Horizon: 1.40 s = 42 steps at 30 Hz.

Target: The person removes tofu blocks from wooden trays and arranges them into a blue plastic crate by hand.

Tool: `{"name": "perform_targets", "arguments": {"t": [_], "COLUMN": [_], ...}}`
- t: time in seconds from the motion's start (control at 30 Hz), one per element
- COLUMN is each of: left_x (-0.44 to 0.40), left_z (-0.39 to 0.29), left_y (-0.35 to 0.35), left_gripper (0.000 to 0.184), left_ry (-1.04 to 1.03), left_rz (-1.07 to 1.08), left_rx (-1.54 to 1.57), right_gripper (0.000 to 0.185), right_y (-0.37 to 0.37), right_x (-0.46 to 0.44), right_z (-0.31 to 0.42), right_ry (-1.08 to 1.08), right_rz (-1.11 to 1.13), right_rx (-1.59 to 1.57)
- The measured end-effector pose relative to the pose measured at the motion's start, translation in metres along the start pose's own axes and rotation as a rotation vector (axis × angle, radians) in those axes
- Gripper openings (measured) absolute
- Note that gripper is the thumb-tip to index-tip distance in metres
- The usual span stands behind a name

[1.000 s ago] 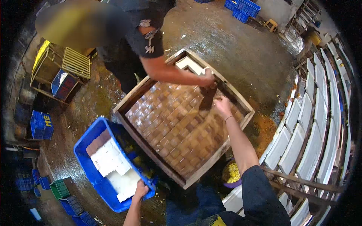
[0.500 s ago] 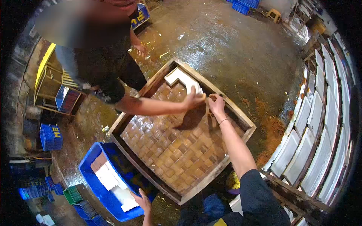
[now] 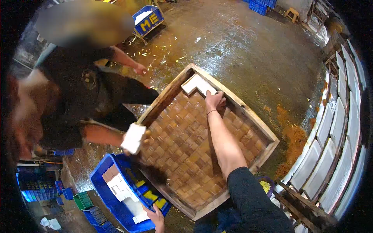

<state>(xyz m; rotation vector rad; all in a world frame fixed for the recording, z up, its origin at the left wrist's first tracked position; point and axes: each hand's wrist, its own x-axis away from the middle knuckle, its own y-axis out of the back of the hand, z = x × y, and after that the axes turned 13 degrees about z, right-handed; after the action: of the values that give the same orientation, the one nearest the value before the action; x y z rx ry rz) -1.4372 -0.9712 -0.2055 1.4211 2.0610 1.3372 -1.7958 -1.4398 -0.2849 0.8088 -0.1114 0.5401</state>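
Note:
My right hand is inside the wooden tray, with its fingers closed around the near end of a row of smooth white blocks, like tofu. The row lies along the tray's far wall and bends at the corner. My left hand is at the near rim of a blue crate, fingers extended and nothing held. Inside that crate are several more white blocks. A co-worker's hand holds a loose white slab above the tray's left edge.
A co-worker stands on the left, leaning over the tray. White slabs in long racks line the right side. Another blue crate stands behind on the wet floor. Green and blue crates sit at lower left.
The co-worker's hand has left the block row and moved left, now carrying a white slab. My right hand has shifted onto the row's end. The view has shifted slightly.

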Motion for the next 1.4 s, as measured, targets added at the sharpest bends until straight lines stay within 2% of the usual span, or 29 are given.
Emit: {"name": "perform_targets", "arguments": {"t": [0.07,0.13,0.17,0.2,0.27,0.33,0.4,0.47,0.53,0.57,0.63,0.7,0.73,0.8,0.83,0.87,0.93,0.97,1.0,1.07,1.1,1.17,1.2,1.27,1.3,1.33,1.37,1.4], "left_x": [0.002,0.002,0.002,0.002,0.0,0.002,0.0,-0.002,-0.001,-0.001,-0.002,-0.001,-0.001,0.0,0.0,0.0,-0.001,-0.002,0.0,0.0,0.0,-0.002,-0.003,-0.003,-0.005,-0.002,-0.005,-0.006], "left_z": [-0.006,-0.011,-0.01,-0.01,-0.002,0.002,0.002,0.003,0.002,-0.001,-0.001,0.004,0.002,-0.007,-0.005,-0.003,-0.002,-0.006,-0.005,0.003,0.006,0.001,0.002,-0.003,0.019,0.036,0.001,0.007], "left_y": [0.0,0.004,0.004,0.002,0.001,-0.001,-0.001,-0.001,0.001,0.002,0.001,0.001,0.002,0.004,0.003,0.003,0.003,0.004,0.003,0.002,0.001,0.003,0.005,0.01,-0.003,-0.014,0.007,0.007], "left_gripper": [0.063,0.062,0.061,0.061,0.06,0.06,0.058,0.057,0.056,0.056,0.055,0.057,0.057,0.058,0.06,0.06,0.06,0.059,0.059,0.057,0.055,0.054,0.055,0.057,0.056,0.055,0.053,0.054], "left_ry": [-0.038,0.026,0.006,-0.012,0.0,0.009,-0.021,-0.024,-0.026,-0.053,-0.072,0.022,0.03,0.032,0.056,0.071,0.053,0.025,0.033,0.001,0.007,-0.067,-0.065,0.066,-0.036,0.063,0.09,0.07], "left_rz": [-0.024,0.01,-0.001,-0.014,-0.005,0.008,-0.016,-0.019,-0.02,-0.018,-0.024,0.009,0.006,0.007,-0.004,-0.002,0.016,-0.004,-0.002,-0.016,-0.005,0.001,0.016,0.093,-0.034,0.001,0.065,0.064], "left_rx": [-0.027,0.028,0.009,-0.007,0.028,0.061,0.024,0.037,0.051,0.055,0.063,0.1,0.104,0.107,0.088,0.097,0.1,0.074,0.077,0.043,0.086,0.089,0.123,0.136,-0.024,0.004,0.154,0.138], "right_gripper": [0.047,0.045,0.043,0.041,0.04,0.04,0.05,0.054,0.055,0.05,0.047,0.036,0.042,0.043,0.044,0.038,0.038,0.033,0.045,0.055,0.055,0.058,0.058,0.055,0.048,0.033,0.02,0.016], "right_y": [-0.016,-0.021,-0.016,0.017,0.017,0.012,-0.021,-0.024,-0.013,-0.033,-0.031,-0.032,-0.029,-0.033,-0.022,-0.015,0.003,0.026,0.032,0.016,0.004,-0.002,0.002,0.023,0.024,0.009,-0.001,0.0], "right_x": [-0.008,-0.016,-0.009,0.012,0.016,0.01,-0.015,-0.016,-0.004,-0.005,-0.009,-0.014,-0.011,-0.019,-0.014,-0.005,0.012,0.03,0.043,0.052,0.052,0.052,0.054,0.079,0.088,0.09,0.082,0.081], "right_z": [-0.008,-0.019,-0.021,-0.008,-0.024,-0.028,-0.03,-0.004,0.026,0.028,0.029,0.025,0.025,0.005,-0.002,-0.011,-0.027,-0.02,-0.022,-0.046,-0.053,-0.064,-0.064,-0.044,-0.043,-0.054,-0.061,-0.059], "right_ry": [0.077,0.308,0.318,0.302,0.477,0.427,0.392,0.358,0.153,0.084,0.115,0.154,0.195,0.393,0.473,0.594,0.563,0.541,0.767,0.899,0.909,1.223,1.245,1.27,1.447,1.485,1.584,1.277], "right_rz": [-0.03,0.26,0.266,0.373,0.627,0.637,0.277,0.236,0.238,0.078,0.169,0.317,0.264,0.302,0.546,0.581,0.947,1.026,0.802,0.496,0.504,0.51,0.545,0.801,0.718,0.619,0.607,0.841], "right_rx": [0.0,-0.477,-0.535,-0.443,-0.359,-0.266,-0.237,-0.218,0.061,0.037,-0.044,-0.269,-0.233,-0.418,-0.638,-0.511,-0.428,-0.145,0.376,0.378,0.378,0.409,0.409,0.477,0.538,0.66,0.746,0.518]}}
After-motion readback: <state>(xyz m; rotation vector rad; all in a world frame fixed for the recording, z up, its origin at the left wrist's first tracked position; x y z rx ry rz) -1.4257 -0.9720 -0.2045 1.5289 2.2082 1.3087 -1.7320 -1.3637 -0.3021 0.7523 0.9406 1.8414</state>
